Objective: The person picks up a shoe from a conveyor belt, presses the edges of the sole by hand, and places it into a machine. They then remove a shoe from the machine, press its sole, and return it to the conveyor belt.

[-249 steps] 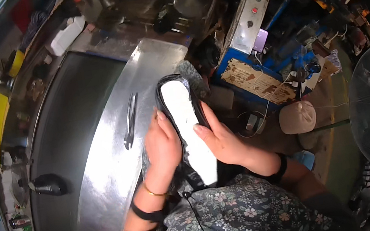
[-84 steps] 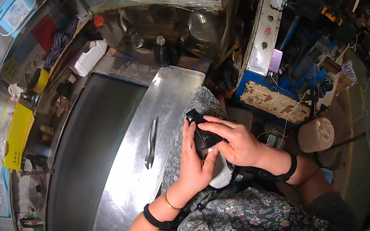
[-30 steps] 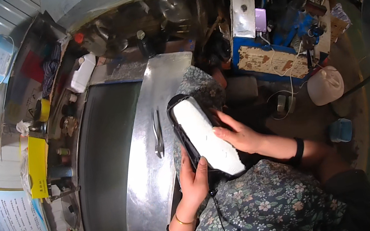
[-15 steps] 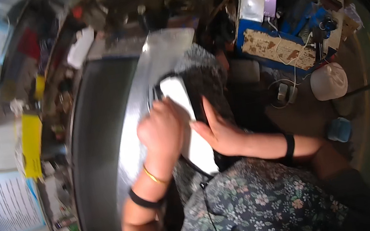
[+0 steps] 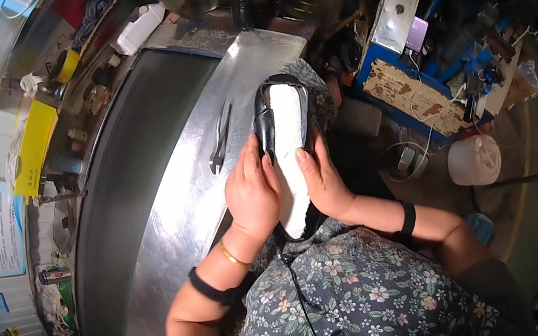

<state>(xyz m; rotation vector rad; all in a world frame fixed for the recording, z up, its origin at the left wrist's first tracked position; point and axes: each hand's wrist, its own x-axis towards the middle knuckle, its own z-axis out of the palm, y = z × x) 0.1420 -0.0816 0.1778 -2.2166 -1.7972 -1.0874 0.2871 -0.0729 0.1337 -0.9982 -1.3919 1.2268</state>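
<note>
A black shoe upper [image 5: 266, 133] lies sole side up on my lap, its long white bottom [image 5: 287, 129] facing me. Along its left side my left hand [image 5: 252, 196] is closed, fingers pressed to the black edge. My right hand [image 5: 325, 183] grips the opposite side, with the thumb resting on the white bottom. What is inside the upper is hidden. To the left, dark metal pliers [image 5: 222, 140] lie on the shiny metal tabletop [image 5: 174, 177], apart from both hands.
A dark belt-like strip [image 5: 114, 158] curves along the tabletop's left side. Beyond it are a white jug [image 5: 139, 29] and a yellow box [image 5: 34, 147]. At the right stand a worn blue-framed machine [image 5: 404, 85], trailing white cables, and a whitish plastic container [image 5: 474, 160].
My left hand has come off the white bottom, where it was a fist, to the shoe's left side. My right hand has closed onto the right side. The view has shifted.
</note>
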